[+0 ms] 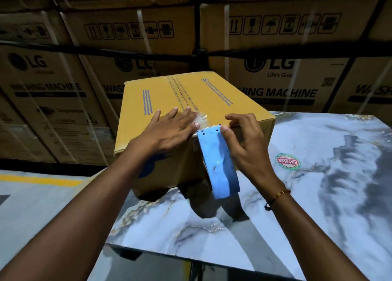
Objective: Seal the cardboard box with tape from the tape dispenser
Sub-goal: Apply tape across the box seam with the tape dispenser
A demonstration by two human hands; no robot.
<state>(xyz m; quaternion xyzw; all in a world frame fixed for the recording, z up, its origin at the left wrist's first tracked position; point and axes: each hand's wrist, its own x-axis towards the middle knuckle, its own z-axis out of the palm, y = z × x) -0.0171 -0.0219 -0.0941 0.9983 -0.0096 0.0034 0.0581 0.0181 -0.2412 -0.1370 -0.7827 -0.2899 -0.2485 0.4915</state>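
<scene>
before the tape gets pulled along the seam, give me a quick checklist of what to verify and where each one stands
1. Box steady: ok. The cardboard box sits on the marble table, though its near left corner overhangs the table edge.
2. Flaps closed: ok. The centre seam looks shut.
3. Tape end anchored: ok. The left hand presses flat on the clear tape at the near edge.
4. Dispenser held: ok. The right hand grips the blue tape dispenser, toothed blade up.
5. Tape lined up with the seam: not ok, it starts slightly right of it.
6. Tape left on the roll: cannot tell, roll hidden.
</scene>
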